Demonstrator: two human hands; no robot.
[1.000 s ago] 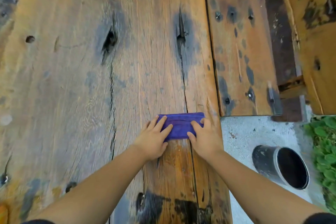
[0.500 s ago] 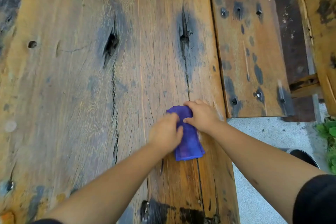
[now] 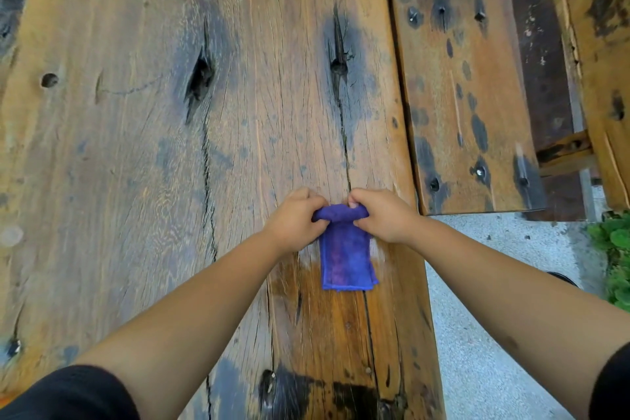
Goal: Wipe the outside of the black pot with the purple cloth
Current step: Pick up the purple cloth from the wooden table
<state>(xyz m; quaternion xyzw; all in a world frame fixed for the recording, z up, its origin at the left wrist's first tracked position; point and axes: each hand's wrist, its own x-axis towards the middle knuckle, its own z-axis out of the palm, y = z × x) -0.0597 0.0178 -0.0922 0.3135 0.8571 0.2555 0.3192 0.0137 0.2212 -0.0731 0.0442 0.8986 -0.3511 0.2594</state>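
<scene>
Both hands meet at the far end of the purple cloth (image 3: 346, 252): the left hand (image 3: 295, 223) pinches its far left corner with curled fingers and thumb, and the right hand (image 3: 383, 216) pinches the far right corner the same way. Between them the far edge of the cloth is bunched into a small roll, lifted a little off the wood.

One cloth is in view, folded into a narrow strip. Its long axis runs near to far, the near end lying flat on the wooden table (image 3: 136, 164) and the far end held up in the fingers. It sits toward the right side of the broad plank, just right of a long crack in the grain, over a darker, wet-looking patch of wood.

Two bare forearms reach in from the near edge, each ending in a black sleeve (image 3: 68, 392). A second, narrower plank (image 3: 460, 78) lies to the right, spotted with dark stains. Pale concrete ground (image 3: 494, 317) shows past the table's right edge, with green leaves (image 3: 613, 249) at the far right. A dark curved sliver (image 3: 562, 278) shows on the concrete behind the right forearm; what it is cannot be told.
</scene>
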